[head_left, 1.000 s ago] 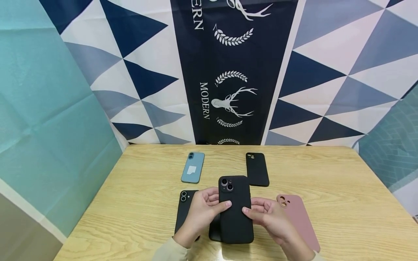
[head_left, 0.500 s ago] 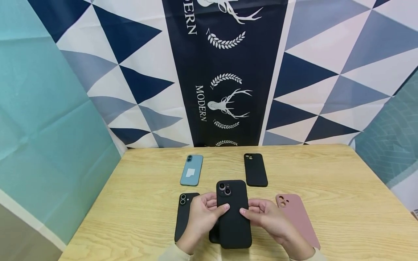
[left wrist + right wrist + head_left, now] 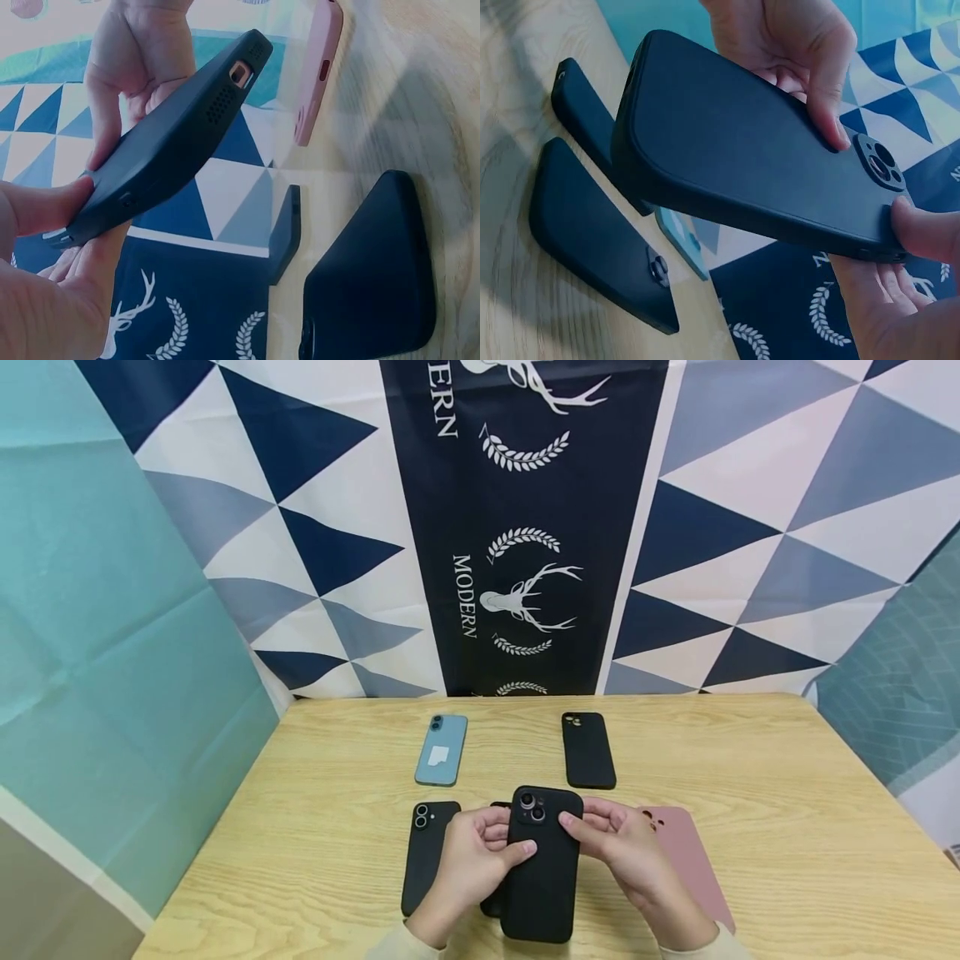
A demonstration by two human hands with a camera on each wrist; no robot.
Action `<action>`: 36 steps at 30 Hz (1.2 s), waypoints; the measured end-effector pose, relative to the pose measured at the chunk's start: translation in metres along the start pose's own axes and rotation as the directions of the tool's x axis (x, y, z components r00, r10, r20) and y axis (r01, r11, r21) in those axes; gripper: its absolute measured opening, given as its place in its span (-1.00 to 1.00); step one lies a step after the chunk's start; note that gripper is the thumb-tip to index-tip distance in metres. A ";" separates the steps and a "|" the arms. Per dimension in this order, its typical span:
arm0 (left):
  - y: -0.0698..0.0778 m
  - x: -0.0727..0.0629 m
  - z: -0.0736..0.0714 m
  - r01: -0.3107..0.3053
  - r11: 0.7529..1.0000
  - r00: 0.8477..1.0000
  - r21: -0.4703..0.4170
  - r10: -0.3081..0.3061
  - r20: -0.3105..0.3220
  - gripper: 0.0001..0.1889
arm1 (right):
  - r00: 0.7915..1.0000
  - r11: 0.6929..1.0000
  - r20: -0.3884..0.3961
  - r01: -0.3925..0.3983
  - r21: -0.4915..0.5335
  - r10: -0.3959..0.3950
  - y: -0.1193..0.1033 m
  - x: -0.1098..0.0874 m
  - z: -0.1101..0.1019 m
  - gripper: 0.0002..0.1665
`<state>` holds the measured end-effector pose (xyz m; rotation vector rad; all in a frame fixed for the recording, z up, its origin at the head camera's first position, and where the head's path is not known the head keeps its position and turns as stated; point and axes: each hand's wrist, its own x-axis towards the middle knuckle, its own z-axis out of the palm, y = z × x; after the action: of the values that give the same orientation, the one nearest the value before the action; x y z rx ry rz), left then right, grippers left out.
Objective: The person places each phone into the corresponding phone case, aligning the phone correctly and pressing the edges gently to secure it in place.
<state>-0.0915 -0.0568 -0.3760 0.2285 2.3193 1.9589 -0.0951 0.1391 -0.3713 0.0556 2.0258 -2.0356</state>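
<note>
In the head view, the left hand [image 3: 476, 853] and right hand [image 3: 618, 850] pinch the cased phone [image 3: 542, 878] above the worktop [image 3: 337, 843]. The left wrist view shows its port [image 3: 240, 73] uncovered. In the right wrist view, its lenses [image 3: 880, 161] show too; probably fit-checking, calling next for an even two-handed hold.

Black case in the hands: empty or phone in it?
Phone in: the black case has lenses filling its camera openings.

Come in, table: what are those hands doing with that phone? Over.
Left hand, right hand gripping black-cased phone. Held off the table, tilted. Closest obstacle: another black phone-shaped item, partly hidden below.
</note>
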 end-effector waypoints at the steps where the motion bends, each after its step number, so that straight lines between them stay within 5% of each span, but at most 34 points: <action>1: 0.000 0.000 0.000 0.002 1.000 1.000 -0.004 -0.002 0.005 -0.66 | 1.000 1.000 -0.020 -0.003 0.005 0.003 0.000 -0.001 0.001 -0.43; 7: 0.002 0.002 -0.001 0.003 1.000 0.999 -0.021 -0.002 0.040 -0.69 | 0.984 0.999 -0.177 -0.025 0.047 0.033 -0.001 -0.003 0.012 -0.48; 11: 0.003 0.004 -0.002 0.003 1.000 0.999 -0.015 -0.002 0.046 -0.73 | 0.977 0.998 -0.210 -0.030 0.056 0.042 -0.002 -0.004 0.015 -0.52; 24: 0.007 0.006 -0.007 0.008 0.996 1.000 -0.089 -0.010 -0.022 -0.66 | 0.982 1.000 -0.185 -0.019 0.020 0.022 -0.002 -0.006 0.018 -0.55; 36: 0.005 0.001 -0.004 -0.070 0.992 0.992 -0.109 0.058 -0.113 -0.68 | 0.996 0.999 -0.084 -0.008 -0.040 0.005 -0.009 -0.006 0.016 -0.48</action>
<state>-0.0932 -0.0600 -0.3706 0.1932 2.2831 2.1781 -0.0883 0.1241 -0.3608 0.1423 2.1133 -2.0197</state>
